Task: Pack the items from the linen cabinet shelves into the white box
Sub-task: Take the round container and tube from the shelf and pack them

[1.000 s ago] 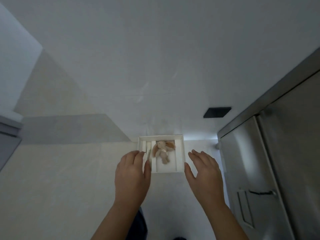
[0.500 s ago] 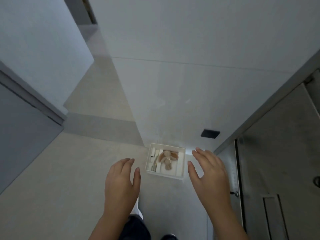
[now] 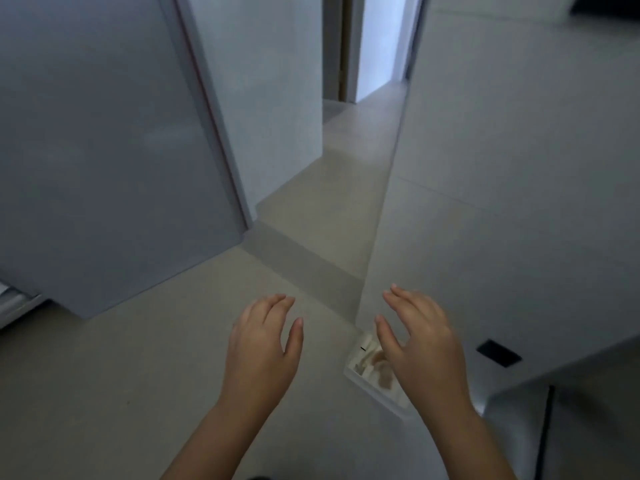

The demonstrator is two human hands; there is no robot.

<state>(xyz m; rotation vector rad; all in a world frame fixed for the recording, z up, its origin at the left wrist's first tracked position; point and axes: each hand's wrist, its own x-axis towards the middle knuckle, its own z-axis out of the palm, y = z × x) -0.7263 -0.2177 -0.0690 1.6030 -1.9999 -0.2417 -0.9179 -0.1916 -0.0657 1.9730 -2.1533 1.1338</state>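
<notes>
Neither hand grips anything — both are spread, palms down, fingers loosely parted and empty. The left hand [image 3: 265, 344] hangs over bare beige floor [image 3: 145, 386], well clear of any object, its thumb angled toward the right. The right hand [image 3: 420, 341] hangs above the white box [image 3: 360, 374] and hides much of it from the camera; whether the palm is close to the box or well above it cannot be told from this one view.

That box sits on the floor just beside the foot of the pale wall panel [image 3: 502, 209] that runs along the right side of the picture, its far corner near the seam where panel meets floor. Only the left part of the box shows: a white rim, some pale blurred items along its left wall, and a brownish soft toy [image 3: 381, 367] lying inside, partly under the right hand. The toy is too blurred to make out its shape.

A small dark rectangular opening [image 3: 498, 353] sits low in the panel, to the right of the right hand. On the left a grey door [image 3: 104, 150] stands ajar — its lower corner reaches down to the floor. Between door and panel the floor runs away into a narrow corridor [image 3: 360, 133] toward a brighter doorway at the top of the picture.
</notes>
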